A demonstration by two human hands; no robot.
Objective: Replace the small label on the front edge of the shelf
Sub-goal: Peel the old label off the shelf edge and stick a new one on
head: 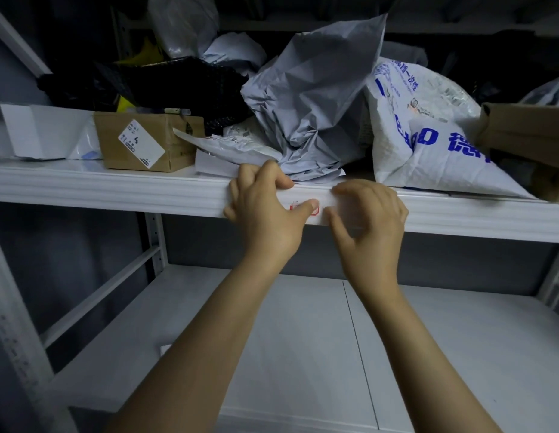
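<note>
While the left hand (265, 214) grips the shelf (115, 189) lip with fingers curled over the top, its thumb presses on the label (315, 211). Label lies flat on the front edge, red print facing out. Long axis seems to run along the edge, but the thumb hides most of it. Right hand (372, 214) just beside it, fingers curled, blurred; can't tell if it holds anything.

Both bare arms reach up and forward, side by side. The left hand (265, 214) hooks its bent fingers over the top of the shelf edge (115, 192), and its thumb presses on the front. The right hand (372, 214) is blurry, just beside it, with fingers bent and thumb out.
</note>
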